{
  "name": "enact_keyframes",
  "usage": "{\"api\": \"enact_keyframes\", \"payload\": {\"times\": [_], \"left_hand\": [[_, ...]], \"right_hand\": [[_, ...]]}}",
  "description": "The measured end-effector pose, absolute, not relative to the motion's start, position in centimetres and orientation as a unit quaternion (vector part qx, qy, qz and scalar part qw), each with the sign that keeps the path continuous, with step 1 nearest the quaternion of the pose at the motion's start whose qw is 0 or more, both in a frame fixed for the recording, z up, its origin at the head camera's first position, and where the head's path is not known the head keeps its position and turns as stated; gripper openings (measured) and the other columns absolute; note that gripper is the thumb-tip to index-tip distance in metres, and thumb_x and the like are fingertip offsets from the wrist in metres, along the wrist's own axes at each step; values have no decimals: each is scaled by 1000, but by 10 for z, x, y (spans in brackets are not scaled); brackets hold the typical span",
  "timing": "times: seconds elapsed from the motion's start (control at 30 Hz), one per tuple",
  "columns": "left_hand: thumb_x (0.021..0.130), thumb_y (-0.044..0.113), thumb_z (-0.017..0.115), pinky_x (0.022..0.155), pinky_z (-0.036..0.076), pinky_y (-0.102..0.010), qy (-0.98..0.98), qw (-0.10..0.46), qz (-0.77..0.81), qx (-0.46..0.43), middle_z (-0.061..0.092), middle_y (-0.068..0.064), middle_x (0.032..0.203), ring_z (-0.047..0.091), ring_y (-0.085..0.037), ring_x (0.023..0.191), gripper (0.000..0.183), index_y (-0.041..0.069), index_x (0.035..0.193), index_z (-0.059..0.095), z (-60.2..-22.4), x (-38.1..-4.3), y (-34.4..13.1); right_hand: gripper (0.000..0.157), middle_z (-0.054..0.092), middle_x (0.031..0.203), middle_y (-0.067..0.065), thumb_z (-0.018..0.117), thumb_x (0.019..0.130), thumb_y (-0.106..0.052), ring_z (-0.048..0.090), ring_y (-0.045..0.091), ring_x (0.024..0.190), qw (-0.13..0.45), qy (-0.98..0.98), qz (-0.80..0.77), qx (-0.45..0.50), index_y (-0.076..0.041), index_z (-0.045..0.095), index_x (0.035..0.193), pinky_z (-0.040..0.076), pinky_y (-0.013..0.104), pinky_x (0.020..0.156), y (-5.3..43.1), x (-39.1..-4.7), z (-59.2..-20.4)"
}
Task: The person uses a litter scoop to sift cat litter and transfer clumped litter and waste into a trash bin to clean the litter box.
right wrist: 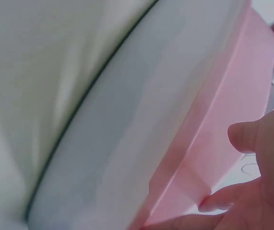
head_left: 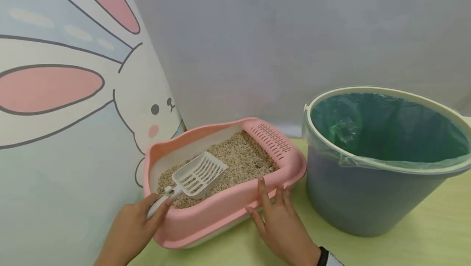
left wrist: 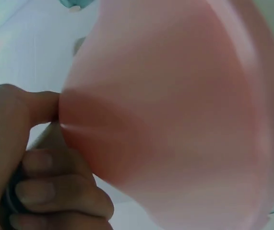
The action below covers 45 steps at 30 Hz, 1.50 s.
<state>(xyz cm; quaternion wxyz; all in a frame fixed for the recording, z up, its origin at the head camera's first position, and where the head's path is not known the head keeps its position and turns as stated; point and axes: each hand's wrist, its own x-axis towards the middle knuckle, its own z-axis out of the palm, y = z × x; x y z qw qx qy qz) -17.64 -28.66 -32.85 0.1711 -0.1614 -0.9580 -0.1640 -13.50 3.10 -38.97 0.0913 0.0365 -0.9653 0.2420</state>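
A pink and white litter box [head_left: 213, 215] holds tan pellet litter [head_left: 241, 151], with a few darker clumps near its perforated end. My left hand [head_left: 134, 223] grips the handle of a white slotted litter scoop [head_left: 200, 174] at the near left rim. The scoop's head lies over the litter; its underside is hidden. In the left wrist view the fingers [left wrist: 60, 189] curl below the box's pink wall [left wrist: 175, 105]. My right hand [head_left: 283, 227] has spread, fairly straight fingers touching the near right rim. The right wrist view shows its thumb [right wrist: 244, 136] apart from the box side.
Right of the box stands a grey bin [head_left: 353, 200] lined with a green translucent bag [head_left: 390, 135]. A rabbit-printed panel [head_left: 73, 192] rises at the left, and a grey curtain-like backdrop [head_left: 257, 45] hangs behind. Everything stands on a yellow-green tabletop [head_left: 423, 233].
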Motion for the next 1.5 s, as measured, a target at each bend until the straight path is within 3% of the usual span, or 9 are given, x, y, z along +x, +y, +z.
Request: {"api": "enact_keyframes", "payload": {"times": [0.23,0.33,0.5,0.63,0.83,0.9,1.17,1.37,1.5], "left_hand": [[97,36,76,56,40,-22,-942,199,-195,-187,51,18,56,43,3,56,13,27,88,73,-336,-177,-270],[96,36,77,55,37,-20,-940,195,-196,-201,42,22,53,38,5,53,19,30,81,67,-337,-170,-262],[95,37,78,57,39,-21,-947,175,-195,-187,43,21,56,37,6,53,20,31,81,65,-336,-160,-261],[95,36,79,57,38,-22,-951,168,-187,-181,38,18,54,35,3,51,22,29,81,64,-332,-160,-266],[97,42,76,61,47,-27,-965,112,-183,-154,53,15,59,44,0,54,15,29,89,71,-328,-158,-265],[98,44,73,61,47,-27,-967,92,-184,-152,51,15,57,43,-1,53,17,29,90,71,-325,-160,-264],[108,39,59,53,34,-24,-955,92,-167,-226,42,15,58,37,0,52,19,23,99,62,-287,-191,-284],[114,37,46,55,34,-26,-958,-16,-120,-259,44,6,65,39,-5,53,27,12,117,56,-264,-226,-309],[112,36,51,56,35,-27,-959,-29,-62,-275,46,4,67,42,-8,56,26,10,109,58,-263,-244,-311]], "right_hand": [[91,11,151,59,57,106,-52,12,71,146,57,-951,302,36,-7,10,169,43,69,109,47,-146,-397],[92,12,153,58,62,104,-50,13,69,148,87,-948,303,45,-7,13,169,42,70,110,55,-152,-405],[92,19,157,53,68,101,-49,22,67,148,144,-942,294,77,-11,19,169,45,69,109,60,-161,-413],[91,19,156,52,69,100,-48,23,69,146,145,-943,289,79,-14,19,169,45,69,109,56,-164,-415],[91,19,154,54,70,101,-41,20,71,145,149,-941,294,82,-14,17,169,41,73,109,56,-163,-414],[92,18,155,54,70,101,-41,19,71,146,151,-940,297,79,-15,15,170,40,73,110,56,-163,-413],[92,17,157,54,68,102,-43,19,69,148,157,-946,279,53,-8,16,169,38,73,111,57,-161,-411],[90,17,158,53,66,103,-45,19,69,148,145,-950,271,51,-6,18,168,43,70,110,56,-161,-410],[90,16,158,52,65,104,-46,19,68,149,135,-952,269,53,-7,17,168,44,68,110,54,-161,-412]]}}
